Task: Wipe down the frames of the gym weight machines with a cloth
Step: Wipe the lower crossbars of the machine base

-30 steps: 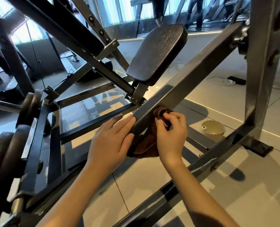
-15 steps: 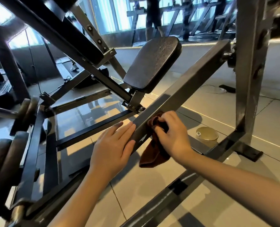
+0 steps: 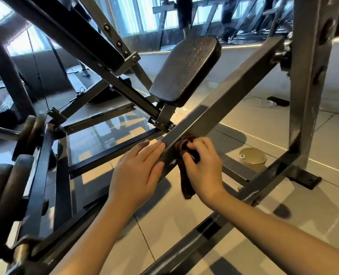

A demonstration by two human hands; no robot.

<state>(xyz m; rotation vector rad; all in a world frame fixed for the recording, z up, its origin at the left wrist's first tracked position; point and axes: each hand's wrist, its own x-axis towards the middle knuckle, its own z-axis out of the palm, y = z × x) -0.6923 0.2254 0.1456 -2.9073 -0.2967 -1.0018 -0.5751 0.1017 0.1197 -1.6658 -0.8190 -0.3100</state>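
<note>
Mid-wipe on the slanted frame bar [image 3: 234, 92]: the right hand [image 3: 203, 168] pinches the dark red cloth [image 3: 186, 184] against its side, left hand [image 3: 138, 172] flat, fingers together, steadying it; next I'd expect a firm slide up the bar

Glossy tiled floor [image 3: 333, 139], bright windows [image 3: 133, 14]

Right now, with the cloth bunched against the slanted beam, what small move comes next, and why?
Probably slide the right hand and its cloth up the slanted beam: the cloth sits low on it, a long stretch lies above, and the left hand rests flat against it.
</note>
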